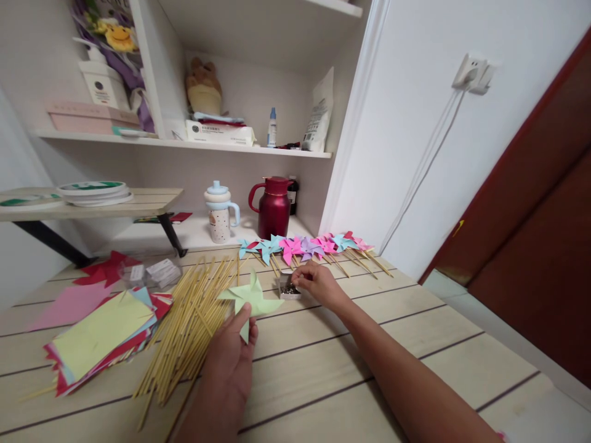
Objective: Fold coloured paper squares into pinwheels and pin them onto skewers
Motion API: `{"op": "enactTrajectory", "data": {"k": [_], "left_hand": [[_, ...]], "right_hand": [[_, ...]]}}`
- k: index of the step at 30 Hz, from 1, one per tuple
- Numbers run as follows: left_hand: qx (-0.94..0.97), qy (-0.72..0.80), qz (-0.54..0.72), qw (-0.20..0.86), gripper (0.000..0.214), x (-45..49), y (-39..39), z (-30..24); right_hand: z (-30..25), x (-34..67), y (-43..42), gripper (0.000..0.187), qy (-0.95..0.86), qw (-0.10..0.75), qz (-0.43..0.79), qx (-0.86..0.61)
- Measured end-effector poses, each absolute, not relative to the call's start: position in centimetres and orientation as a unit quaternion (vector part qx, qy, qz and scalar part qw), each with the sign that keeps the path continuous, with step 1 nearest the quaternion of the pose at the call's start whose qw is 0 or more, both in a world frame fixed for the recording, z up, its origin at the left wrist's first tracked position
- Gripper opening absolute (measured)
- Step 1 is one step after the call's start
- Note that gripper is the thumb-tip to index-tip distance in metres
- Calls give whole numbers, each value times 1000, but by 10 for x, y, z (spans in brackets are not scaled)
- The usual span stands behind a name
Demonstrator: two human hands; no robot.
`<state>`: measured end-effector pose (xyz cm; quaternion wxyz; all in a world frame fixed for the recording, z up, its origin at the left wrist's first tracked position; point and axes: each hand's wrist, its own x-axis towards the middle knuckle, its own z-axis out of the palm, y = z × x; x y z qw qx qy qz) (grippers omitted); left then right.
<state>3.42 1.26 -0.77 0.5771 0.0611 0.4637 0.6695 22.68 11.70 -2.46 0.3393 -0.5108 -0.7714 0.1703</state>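
A pale green paper pinwheel (253, 301) is pinched between the thumb and fingers of my left hand (234, 344), held just above the table. My right hand (316, 282) is at the right edge of a small open box (290, 294) of tiny metallic pieces, probably pins. Its thumb and forefinger are closed together; whatever they grip is too small to make out. Left of the pinwheel lies a loose heap of thin wooden sticks (189, 326). Finished pinwheels on sticks, pink, blue and purple (309, 247), line the back of the table.
Coloured paper sheets (101, 332) are stacked at the left, near clear plastic boxes (161, 272). A raised wooden stand (152, 202) holds white rolls (95, 192). Behind the table stand a spotted cup (220, 215) and a red jug (274, 209), under a shelf (207, 146).
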Motion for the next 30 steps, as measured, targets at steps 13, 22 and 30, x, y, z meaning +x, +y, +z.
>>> {"op": "enactTrajectory", "data": {"k": [13, 22, 30], "left_hand": [[55, 453, 679, 576, 26, 33, 14, -11], [53, 458, 678, 572, 16, 34, 14, -9], [41, 449, 684, 573, 17, 33, 16, -11]], "right_hand": [[-33, 228, 121, 15, -787, 320, 120, -513], [-30, 219, 110, 26, -827, 229, 31, -511], [-23, 213, 109, 23, -829, 181, 12, -529]]}}
